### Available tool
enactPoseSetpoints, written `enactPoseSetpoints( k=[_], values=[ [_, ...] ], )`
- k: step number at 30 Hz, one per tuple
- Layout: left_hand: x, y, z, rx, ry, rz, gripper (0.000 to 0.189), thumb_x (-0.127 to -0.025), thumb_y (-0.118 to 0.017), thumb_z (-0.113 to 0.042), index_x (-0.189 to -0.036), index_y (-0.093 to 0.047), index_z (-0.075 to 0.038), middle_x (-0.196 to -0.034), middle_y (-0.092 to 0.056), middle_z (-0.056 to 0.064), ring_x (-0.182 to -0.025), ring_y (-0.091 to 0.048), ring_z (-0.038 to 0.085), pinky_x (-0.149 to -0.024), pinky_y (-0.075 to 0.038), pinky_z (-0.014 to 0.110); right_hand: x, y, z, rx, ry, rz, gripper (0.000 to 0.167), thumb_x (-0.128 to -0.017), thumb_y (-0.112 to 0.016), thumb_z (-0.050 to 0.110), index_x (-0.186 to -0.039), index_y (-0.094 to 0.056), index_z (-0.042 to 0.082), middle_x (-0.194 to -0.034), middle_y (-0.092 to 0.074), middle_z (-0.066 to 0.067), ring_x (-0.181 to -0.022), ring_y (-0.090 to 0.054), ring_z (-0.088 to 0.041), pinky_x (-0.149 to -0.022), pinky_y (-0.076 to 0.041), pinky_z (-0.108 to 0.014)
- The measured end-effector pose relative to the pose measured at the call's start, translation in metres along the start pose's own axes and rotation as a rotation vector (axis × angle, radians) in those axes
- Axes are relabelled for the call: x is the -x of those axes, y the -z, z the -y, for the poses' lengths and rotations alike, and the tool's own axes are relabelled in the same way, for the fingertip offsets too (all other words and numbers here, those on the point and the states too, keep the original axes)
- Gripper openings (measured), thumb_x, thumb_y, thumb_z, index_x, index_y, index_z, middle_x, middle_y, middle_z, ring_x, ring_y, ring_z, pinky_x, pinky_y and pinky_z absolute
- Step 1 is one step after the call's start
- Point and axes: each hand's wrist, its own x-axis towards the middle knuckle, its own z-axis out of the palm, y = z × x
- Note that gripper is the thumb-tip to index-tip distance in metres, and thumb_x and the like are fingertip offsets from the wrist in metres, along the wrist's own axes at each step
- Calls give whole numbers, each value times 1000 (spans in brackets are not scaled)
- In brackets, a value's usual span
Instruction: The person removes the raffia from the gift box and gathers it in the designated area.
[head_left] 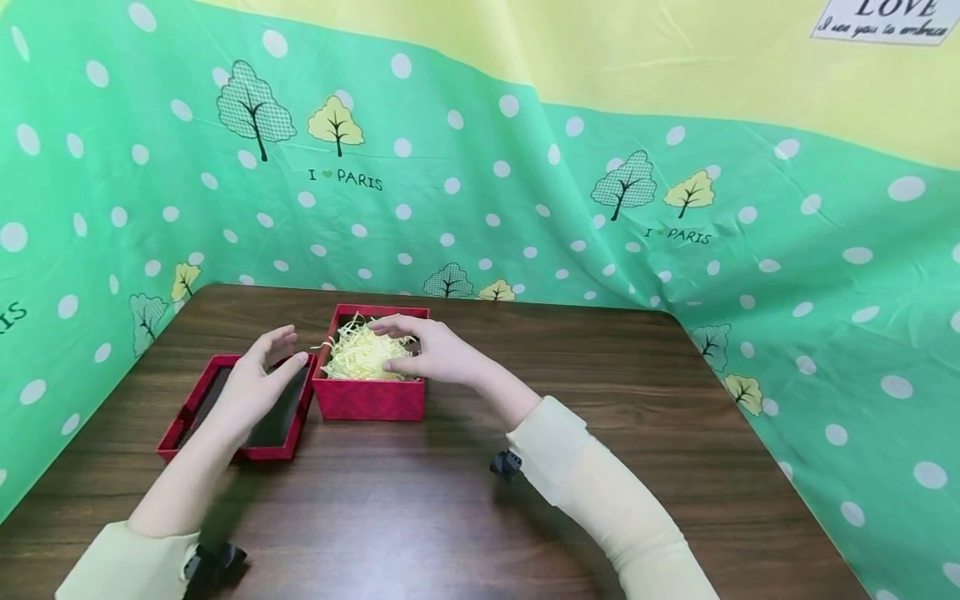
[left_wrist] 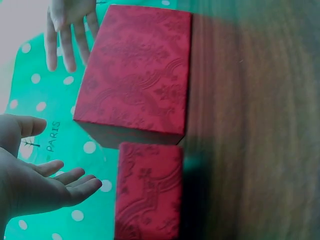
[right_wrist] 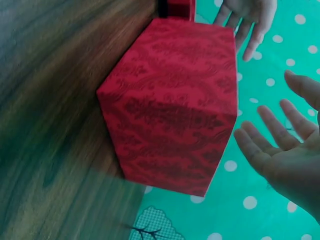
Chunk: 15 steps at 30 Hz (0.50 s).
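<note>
A red patterned gift box (head_left: 369,400) stands uncovered on the table, filled with pale yellow shredded paper (head_left: 363,354). Over its right side hovers my right hand (head_left: 435,348), fingers spread and loosely bent, holding nothing. The red box lid (head_left: 277,452) lies beside the box on the left, its dark inside facing up. My left hand (head_left: 258,379) is above the lid, thumb and fingers apart with nothing between them. In the left wrist view that hand (left_wrist: 50,180) is relaxed near the lid's side (left_wrist: 149,195). The right wrist view shows the right hand (right_wrist: 285,145) apart from the box (right_wrist: 172,110).
The box and lid sit toward the back left of the dark wooden table (head_left: 600,417). A green polka-dot cloth (head_left: 480,192) with printed trees hangs behind and along both sides. Small black devices (head_left: 506,465) are worn at the wrists.
</note>
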Motion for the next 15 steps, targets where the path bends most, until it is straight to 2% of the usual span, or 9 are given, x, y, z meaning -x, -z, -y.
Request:
enactPoseSetpoints(
  k=[6,10,15],
  values=[
    [0,-11,3,96,27,46,64,-98,-50,-31,-150,-21,-6,-149,-31,22,-136,-31,38,-106,-29,57,-10,1,-11,90,47,-14,53,-87,-68,19,-136,-50,14,-136,-53,2,-126,-47,-17,-96,-45,-29],
    [-1,-17,5,129,39,72,64,-98,-50,-29,-149,-21,-4,-149,-28,22,-137,-29,37,-108,-28,54,-16,0,-19,118,67,-14,54,-86,-69,21,-137,-50,17,-136,-52,5,-126,-47,-14,-94,-43,-25],
    [-6,-22,6,160,49,102,62,-99,-49,-24,-149,-20,-4,-150,-27,22,-138,-27,37,-110,-26,54,-24,-2,-27,131,101,-12,56,-85,-71,19,-136,-50,18,-137,-52,6,-127,-45,-7,-102,-40,-29]
  ],
)
